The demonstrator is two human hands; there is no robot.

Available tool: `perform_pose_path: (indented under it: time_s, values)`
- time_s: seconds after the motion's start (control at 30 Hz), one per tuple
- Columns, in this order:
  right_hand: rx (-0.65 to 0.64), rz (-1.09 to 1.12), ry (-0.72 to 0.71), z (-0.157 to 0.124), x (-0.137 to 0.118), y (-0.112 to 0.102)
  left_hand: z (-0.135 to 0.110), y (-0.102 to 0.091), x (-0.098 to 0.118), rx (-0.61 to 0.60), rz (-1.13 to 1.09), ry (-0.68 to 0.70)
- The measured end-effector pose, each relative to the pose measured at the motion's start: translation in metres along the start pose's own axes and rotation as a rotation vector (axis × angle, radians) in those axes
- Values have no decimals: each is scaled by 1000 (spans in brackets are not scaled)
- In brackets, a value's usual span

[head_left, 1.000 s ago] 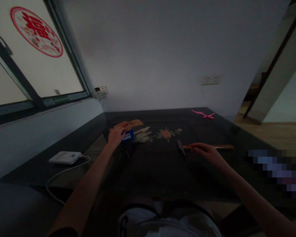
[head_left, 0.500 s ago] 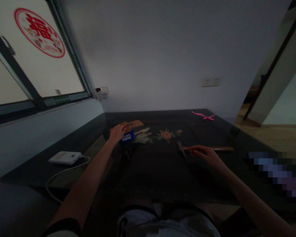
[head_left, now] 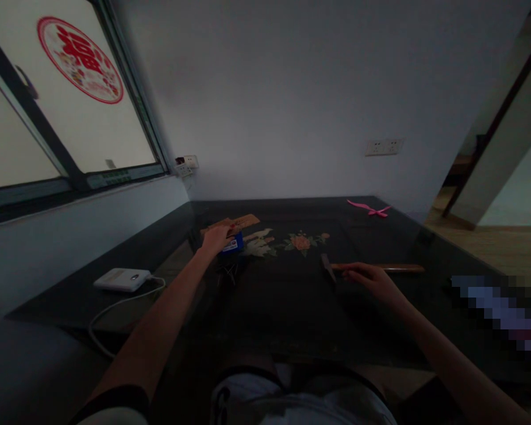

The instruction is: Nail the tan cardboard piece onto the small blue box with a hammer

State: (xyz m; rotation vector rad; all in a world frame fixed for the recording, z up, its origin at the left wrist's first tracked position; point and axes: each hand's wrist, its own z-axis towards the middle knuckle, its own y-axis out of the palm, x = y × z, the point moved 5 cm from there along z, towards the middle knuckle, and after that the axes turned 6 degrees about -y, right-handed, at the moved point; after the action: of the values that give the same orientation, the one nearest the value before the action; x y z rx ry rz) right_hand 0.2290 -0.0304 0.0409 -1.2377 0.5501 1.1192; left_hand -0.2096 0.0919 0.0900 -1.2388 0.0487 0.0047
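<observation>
My left hand [head_left: 216, 238] reaches over the left side of a small blue box [head_left: 233, 243]. Its fingers are bent together at the box's top edge, in front of flat brown pieces [head_left: 248, 221]; what they pinch is hidden. Several thin, dark nail-like sticks [head_left: 230, 269] lie in front of the box. Across the right half of the table lies a hammer [head_left: 402, 268], its metal head to the left. Around its wooden handle, close to the head, my right hand [head_left: 371, 280] is loosely closed.
The dark glossy table [head_left: 283, 307] has a flower pattern [head_left: 300, 242] in its middle. A white power bank [head_left: 123, 280] with a cable sits at the left. A pink ribbon [head_left: 374, 211] lies at the far right, and a blurred-out object [head_left: 500, 307] near the right edge.
The whole view has shifted slightly to the right. My left fingers have moved a little at the box and brown pieces. My right hand and the hammer keep their places.
</observation>
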Motion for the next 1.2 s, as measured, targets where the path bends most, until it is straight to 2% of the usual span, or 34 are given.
perform_pose_path:
  time_s: [0.27, 0.53, 0.8, 0.97, 1.2]
  values:
    - [-9, -1, -16, 0, 9, 1, 3, -3, 0, -27, -17, -14]
    - [9, -19, 10, 1, 6, 2, 10, -2, 0, -35, 4, -41]
    - [-25, 19, 9, 1, 10, 4, 20, 1, -5, -69, 79, -72]
    - [6, -1, 17, 1, 10, 4, 20, 3, -8, -66, 52, -121]
    - [18, -16, -5, 1, 7, 1, 0, 9, -1, 19, -45, 34]
